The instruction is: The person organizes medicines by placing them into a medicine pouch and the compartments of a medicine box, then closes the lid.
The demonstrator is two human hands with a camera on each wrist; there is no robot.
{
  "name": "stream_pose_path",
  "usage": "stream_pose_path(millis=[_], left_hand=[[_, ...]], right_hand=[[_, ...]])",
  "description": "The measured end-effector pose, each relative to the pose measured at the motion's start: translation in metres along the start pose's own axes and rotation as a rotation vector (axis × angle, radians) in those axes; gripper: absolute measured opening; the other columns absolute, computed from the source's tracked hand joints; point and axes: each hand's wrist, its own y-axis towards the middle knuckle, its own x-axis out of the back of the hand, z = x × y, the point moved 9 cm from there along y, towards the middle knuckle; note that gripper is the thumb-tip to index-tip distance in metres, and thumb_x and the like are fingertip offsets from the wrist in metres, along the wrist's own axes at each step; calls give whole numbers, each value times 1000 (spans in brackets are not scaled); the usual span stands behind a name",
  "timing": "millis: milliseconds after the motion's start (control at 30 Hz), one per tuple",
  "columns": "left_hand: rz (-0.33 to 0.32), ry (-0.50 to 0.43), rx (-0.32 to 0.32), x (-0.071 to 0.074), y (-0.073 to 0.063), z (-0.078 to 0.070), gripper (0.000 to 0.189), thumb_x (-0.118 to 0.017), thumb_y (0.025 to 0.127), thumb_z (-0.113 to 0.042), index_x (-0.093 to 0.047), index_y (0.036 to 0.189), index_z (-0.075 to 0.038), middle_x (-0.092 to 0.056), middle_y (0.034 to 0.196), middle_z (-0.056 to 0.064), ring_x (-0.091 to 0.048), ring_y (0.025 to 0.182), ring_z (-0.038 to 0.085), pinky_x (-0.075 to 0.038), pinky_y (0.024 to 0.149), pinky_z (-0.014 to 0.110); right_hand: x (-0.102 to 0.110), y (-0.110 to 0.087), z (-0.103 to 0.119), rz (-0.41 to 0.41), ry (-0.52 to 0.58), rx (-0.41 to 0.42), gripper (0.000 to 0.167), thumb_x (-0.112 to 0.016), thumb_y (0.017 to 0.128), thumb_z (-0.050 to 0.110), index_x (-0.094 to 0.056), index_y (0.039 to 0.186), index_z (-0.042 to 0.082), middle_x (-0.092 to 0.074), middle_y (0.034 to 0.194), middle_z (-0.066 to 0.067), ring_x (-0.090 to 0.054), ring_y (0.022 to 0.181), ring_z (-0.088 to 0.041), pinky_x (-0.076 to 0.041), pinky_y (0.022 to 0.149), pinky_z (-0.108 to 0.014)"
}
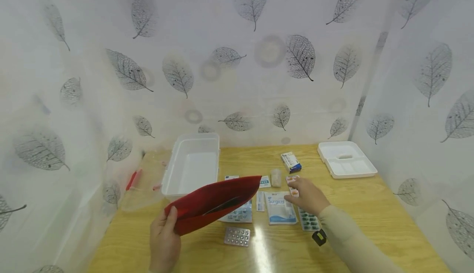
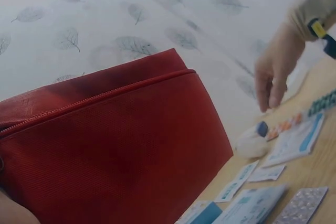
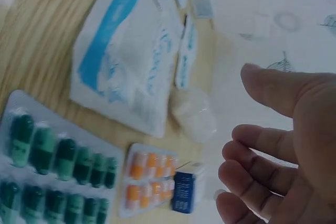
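Note:
My left hand (image 1: 165, 238) grips one end of a red zippered pouch (image 2: 121, 145), thumb on the near side. Its mouth gapes, and something dark shows inside. Over the table, my right hand (image 1: 309, 197) has its fingers apart and nothing between them, with the thumb spread in the right wrist view. Below it lie a blister pack of orange capsules (image 3: 148, 179) and a blister pack of green capsules (image 3: 60, 153). A white-and-blue packet marked Surgical (image 1: 280, 211) lies to their left. A whitish roll (image 1: 275, 178) and a small blue-and-white box (image 1: 291, 162) are just beyond.
Behind the pouch stands a white plastic bin (image 1: 196, 162), with a clear plastic bag (image 1: 140, 190) at its left. A white divided tray (image 1: 348, 162) sits at the back right. A silver blister pack (image 1: 237, 236) lies nearest me. Leaf-print curtains (image 1: 237, 79) surround the table.

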Motion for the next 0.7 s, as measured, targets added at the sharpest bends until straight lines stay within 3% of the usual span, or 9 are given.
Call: stream_pose_path(millis=[133,300,500,700], left_hand=[[16,-34,-14,0,0,1,27,-42,103,-7,-60,113,10,-69,99,7,-66,92,17,-54,80,29],[32,-27,-12,1,-1,4,27,-42,103,-8,-61,112,10,-70,99,7,-66,92,17,-54,80,30],[75,-54,-38,-2,-2,4,28,-40,103,-7,-61,112,10,-69,101,8,-67,93,18,-54,80,30],[69,8,-20,-3,-2,5,30,-41,103,-10,-59,113,12,-70,100,8,-67,92,18,-55,79,31]], right_hand=[[-20,5,-15,57,-10,-47,64,-76,80,40,-60,124,-3,-56,123,-27,-55,110,-42,-45,91,-56],[-40,10,-23,113,-58,-69,77,-77,75,50,-58,125,-5,-55,121,-26,-53,109,-41,-45,92,-55],[-55,13,-27,175,-107,-99,81,-78,70,55,-59,125,-2,-53,116,-18,-51,105,-31,-45,91,-50],[-60,11,-27,194,-107,-72,79,-80,69,53,-60,126,2,-50,128,-21,-46,120,-39,-40,99,-54]])
